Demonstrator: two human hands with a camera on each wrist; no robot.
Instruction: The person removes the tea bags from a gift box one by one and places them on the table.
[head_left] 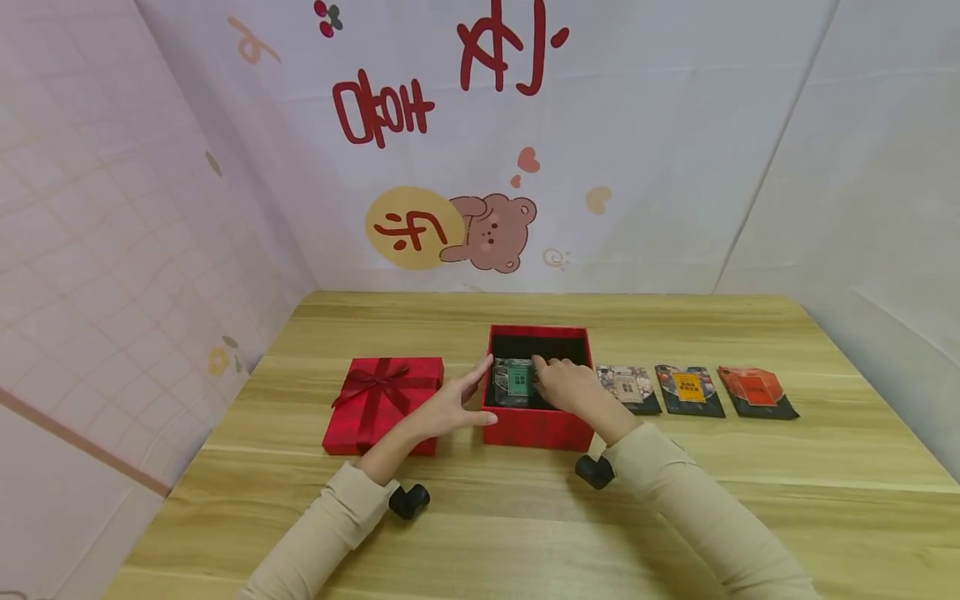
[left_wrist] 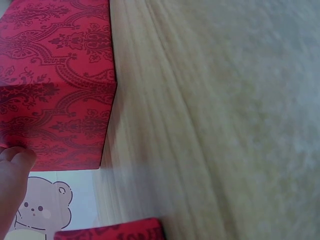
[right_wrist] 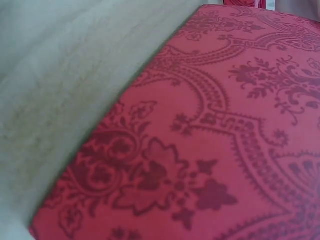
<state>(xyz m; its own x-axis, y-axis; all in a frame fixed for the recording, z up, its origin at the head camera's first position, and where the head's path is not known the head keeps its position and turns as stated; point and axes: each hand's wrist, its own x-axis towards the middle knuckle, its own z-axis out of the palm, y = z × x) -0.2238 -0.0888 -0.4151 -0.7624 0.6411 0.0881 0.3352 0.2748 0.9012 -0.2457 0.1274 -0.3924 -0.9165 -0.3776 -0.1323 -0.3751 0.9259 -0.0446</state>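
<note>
A red patterned gift box (head_left: 537,428) with a black inside stands uncovered on the table. Inside its left part is a flat packet with a green label (head_left: 517,379). My right hand (head_left: 570,385) reaches into the box over its right side and pinches the packet's right edge, fingertips partly hidden. At the box's left side my left hand (head_left: 448,407) has its fingers extended and thumb apart, the thumb near the front left corner. The left wrist view shows fingertips (left_wrist: 20,159) at the patterned wall. Only the box's wall (right_wrist: 200,140) fills the right wrist view.
The red lid with a dark ribbon bow (head_left: 386,400) lies left of the box, under my left forearm in view. To the right, a pale packet (head_left: 628,389), a yellow-labelled packet (head_left: 688,390) and a red packet (head_left: 757,392) lie in a row on the wooden table (head_left: 495,533).
</note>
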